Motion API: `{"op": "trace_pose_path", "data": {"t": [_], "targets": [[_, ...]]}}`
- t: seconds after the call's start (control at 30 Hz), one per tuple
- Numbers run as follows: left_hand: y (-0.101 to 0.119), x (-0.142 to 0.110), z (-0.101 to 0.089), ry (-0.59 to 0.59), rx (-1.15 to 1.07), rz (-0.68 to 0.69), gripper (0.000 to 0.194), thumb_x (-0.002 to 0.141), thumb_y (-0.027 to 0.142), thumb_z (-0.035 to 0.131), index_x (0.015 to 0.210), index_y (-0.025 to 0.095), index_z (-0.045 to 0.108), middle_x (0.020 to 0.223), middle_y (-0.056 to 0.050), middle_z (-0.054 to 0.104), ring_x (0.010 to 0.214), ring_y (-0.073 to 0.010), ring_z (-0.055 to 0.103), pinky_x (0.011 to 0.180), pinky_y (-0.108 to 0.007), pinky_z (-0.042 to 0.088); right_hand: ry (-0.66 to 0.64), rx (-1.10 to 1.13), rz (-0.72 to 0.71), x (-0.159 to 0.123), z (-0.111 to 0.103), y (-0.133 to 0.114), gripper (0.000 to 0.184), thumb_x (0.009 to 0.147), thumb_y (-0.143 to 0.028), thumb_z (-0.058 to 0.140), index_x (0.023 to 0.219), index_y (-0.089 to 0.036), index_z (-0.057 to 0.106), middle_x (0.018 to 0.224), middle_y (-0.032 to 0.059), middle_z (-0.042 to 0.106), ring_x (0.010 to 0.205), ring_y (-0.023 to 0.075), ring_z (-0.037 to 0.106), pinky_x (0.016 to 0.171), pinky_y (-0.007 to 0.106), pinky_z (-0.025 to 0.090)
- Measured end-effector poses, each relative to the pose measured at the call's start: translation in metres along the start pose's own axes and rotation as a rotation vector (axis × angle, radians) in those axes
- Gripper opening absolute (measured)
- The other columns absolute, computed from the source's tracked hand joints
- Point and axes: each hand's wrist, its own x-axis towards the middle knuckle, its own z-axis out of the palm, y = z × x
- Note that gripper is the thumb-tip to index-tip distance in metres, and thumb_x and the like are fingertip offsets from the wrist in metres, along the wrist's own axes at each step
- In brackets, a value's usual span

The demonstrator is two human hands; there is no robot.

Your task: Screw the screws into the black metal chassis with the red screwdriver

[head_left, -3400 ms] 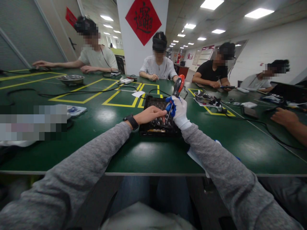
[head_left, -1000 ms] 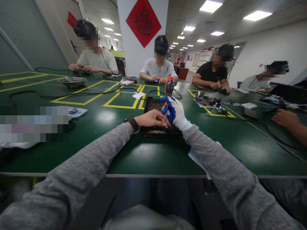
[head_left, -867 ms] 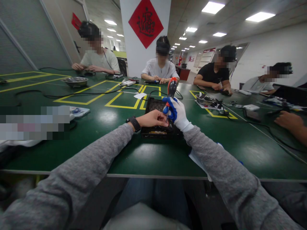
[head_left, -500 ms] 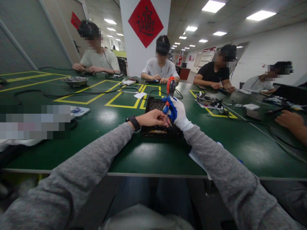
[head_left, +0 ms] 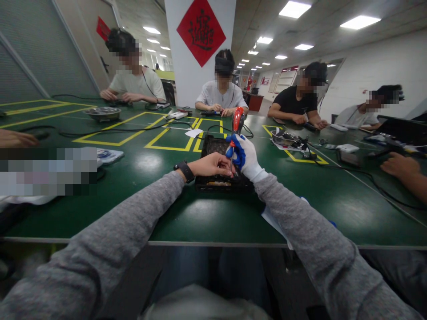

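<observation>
On the near middle of the green table [head_left: 200, 222] lies a black rectangular case [head_left: 218, 188], the bare left hand [head_left: 212, 165] and the blue-and-white-gloved right hand [head_left: 247, 154] with its red-and-black screwdriver [head_left: 238, 121] over it, a white paper scrap [head_left: 193, 133] behind left, a round metal bowl [head_left: 102, 117] farther left, a round metal dish [head_left: 279, 139] behind right.

A red diamond sign [head_left: 201, 33] on the white pillar [head_left: 183, 80] reads 招財進寶.

White pillar [head_left: 187, 86], green table [head_left: 207, 218], glowing ceiling lights [head_left: 295, 10]
</observation>
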Motion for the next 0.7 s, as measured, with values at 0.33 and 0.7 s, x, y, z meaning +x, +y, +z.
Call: {"op": "trace_pose_path", "data": {"t": [0.33,0.7], "targets": [[0.0,0.0,-0.002,0.012,0.04,0.02,0.028,0.073,0.034,0.064,0.082,0.008,0.066,0.084,-0.008,0.067,0.077,-0.0139,0.06,0.074,-0.026,0.046,-0.008,0.026,0.051,0.005,-0.004,0.003,0.047,0.073,-0.058,0.053,0.091,-0.015,0.059,0.051,-0.0027,0.054,0.037,0.0048,0.043,0.033,0.017,0.027],[-0.001,0.0,-0.001,0.043,0.107,-0.031,0.032,0.071,0.039,0.064,0.077,0.008,0.065,0.072,-0.005,0.065,0.066,-0.012,0.058,0.067,-0.024,0.045,0.004,-0.003,0.065,0.006,-0.006,0.004,0.047,0.072,-0.058,0.053,0.092,-0.016,0.061,0.051,-0.0029,0.054,0.036,0.0045,0.039,0.033,0.018,0.024]]}}
